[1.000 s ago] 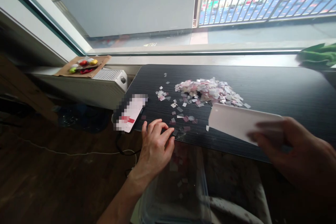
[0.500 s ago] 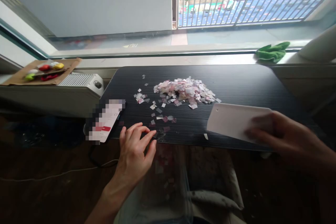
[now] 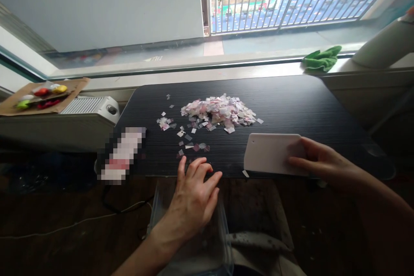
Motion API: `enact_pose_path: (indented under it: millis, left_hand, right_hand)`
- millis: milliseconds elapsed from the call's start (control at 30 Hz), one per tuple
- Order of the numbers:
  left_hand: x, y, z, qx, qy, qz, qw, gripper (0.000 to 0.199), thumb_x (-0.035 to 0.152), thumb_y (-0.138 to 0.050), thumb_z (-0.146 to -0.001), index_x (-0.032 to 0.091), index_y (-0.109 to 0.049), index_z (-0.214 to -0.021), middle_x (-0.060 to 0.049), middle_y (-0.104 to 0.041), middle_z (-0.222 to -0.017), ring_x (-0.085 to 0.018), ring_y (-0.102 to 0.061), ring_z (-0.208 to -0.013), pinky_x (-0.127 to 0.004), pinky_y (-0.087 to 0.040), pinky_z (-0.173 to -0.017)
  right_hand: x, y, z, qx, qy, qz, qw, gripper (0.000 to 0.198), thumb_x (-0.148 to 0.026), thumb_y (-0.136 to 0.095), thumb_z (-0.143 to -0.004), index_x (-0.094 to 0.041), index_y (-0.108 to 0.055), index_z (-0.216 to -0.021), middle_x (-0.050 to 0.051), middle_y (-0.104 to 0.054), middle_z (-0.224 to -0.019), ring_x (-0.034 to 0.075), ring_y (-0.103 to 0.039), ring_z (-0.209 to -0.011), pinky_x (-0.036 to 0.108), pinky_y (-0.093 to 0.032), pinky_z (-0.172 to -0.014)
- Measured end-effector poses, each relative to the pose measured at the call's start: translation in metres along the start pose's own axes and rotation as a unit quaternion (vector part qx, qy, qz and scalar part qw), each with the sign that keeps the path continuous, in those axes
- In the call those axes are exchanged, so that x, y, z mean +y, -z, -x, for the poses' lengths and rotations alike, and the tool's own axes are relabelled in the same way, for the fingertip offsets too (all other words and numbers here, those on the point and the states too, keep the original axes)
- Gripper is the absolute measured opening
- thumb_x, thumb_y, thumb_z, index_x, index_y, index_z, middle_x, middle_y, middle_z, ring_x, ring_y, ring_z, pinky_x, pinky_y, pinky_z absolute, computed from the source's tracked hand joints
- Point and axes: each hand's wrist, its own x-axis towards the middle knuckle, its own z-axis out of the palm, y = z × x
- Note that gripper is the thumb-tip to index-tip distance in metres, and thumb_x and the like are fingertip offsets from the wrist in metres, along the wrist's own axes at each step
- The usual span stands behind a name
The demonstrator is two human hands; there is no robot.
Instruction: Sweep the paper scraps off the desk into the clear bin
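My right hand point(image 3: 318, 155) grips a flat white plastic scraper point(image 3: 271, 153) by its right end, over the front right part of the black table point(image 3: 291, 99). Whether the scraper touches the tabletop I cannot tell. At the front edge my left hand point(image 3: 197, 192) is spread, palm down, with its fingers apart and nothing in them. A heap of small pinkish-white cut pieces point(image 3: 223, 112), like paper or film, lies in mid-table. Stray pieces point(image 3: 197, 147) are scattered between the heap and my left fingertips. One small white scrap point(image 3: 246, 174) rests below the scraper.
Under the front edge stands a clear plastic bin point(image 3: 228, 250). A blurred-out phone-like object point(image 3: 124, 151) lies at the table's left edge. Further left are a white heater point(image 3: 108, 110) and cardboard point(image 3: 76, 88) with coloured items. A green glove point(image 3: 321, 59) lies on the windowsill.
My left hand has moved right along the table's front edge, over where some scraps lay. The scraper in my right hand has turned more level. The whole view has shifted slightly.
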Motion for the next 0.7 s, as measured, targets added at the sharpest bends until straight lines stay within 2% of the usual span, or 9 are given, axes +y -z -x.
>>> enact_pose_path:
  millis: [200, 433, 567, 700]
  left_hand:
    - [0.017, -0.010, -0.015, -0.034, -0.049, 0.014, 0.998, 0.031, 0.018, -0.052, -0.088, 0.020, -0.064, -0.117, -0.010, -0.063, -0.110, -0.030, -0.051, -0.123, -0.068, -0.025, -0.112]
    - [0.025, -0.008, -0.011, -0.053, -0.063, 0.044, 0.996, 0.027, 0.019, -0.054, -0.089, 0.020, -0.064, -0.114, -0.008, -0.063, -0.110, -0.028, -0.049, -0.125, -0.064, -0.022, -0.116]
    - [0.011, 0.004, 0.001, -0.026, -0.009, 0.041, 0.999, 0.029, 0.015, -0.050, -0.090, 0.020, -0.064, -0.114, -0.008, -0.063, -0.108, -0.028, -0.050, -0.124, -0.066, -0.023, -0.114]
    - [-0.012, 0.018, 0.021, 0.020, 0.100, 0.009, 0.995, 0.028, 0.014, -0.049, -0.090, 0.019, -0.066, -0.111, -0.007, -0.063, -0.103, -0.028, -0.051, -0.119, -0.066, -0.027, -0.111]
  right_hand:
    - [-0.004, 0.001, 0.005, -0.030, 0.005, 0.034, 0.999, 0.049, -0.058, -0.077, -0.066, -0.021, -0.066, -0.096, 0.006, -0.074, -0.085, 0.026, -0.070, -0.077, 0.034, -0.059, -0.063]
    - [-0.018, -0.001, 0.034, 0.017, 0.006, 0.061, 0.998, 0.043, -0.057, -0.074, -0.068, -0.023, -0.067, -0.093, 0.003, -0.072, -0.079, 0.022, -0.066, -0.069, 0.029, -0.054, -0.057]
    - [-0.028, -0.013, 0.041, 0.054, 0.020, 0.090, 0.994, 0.038, -0.058, -0.075, -0.066, -0.026, -0.066, -0.084, 0.002, -0.070, -0.073, 0.020, -0.063, -0.064, 0.027, -0.051, -0.053]
    - [-0.034, -0.051, 0.030, 0.091, 0.061, 0.067, 0.992, 0.035, -0.057, -0.073, -0.069, -0.028, -0.064, -0.086, 0.001, -0.070, -0.073, 0.021, -0.065, -0.064, 0.028, -0.053, -0.054]
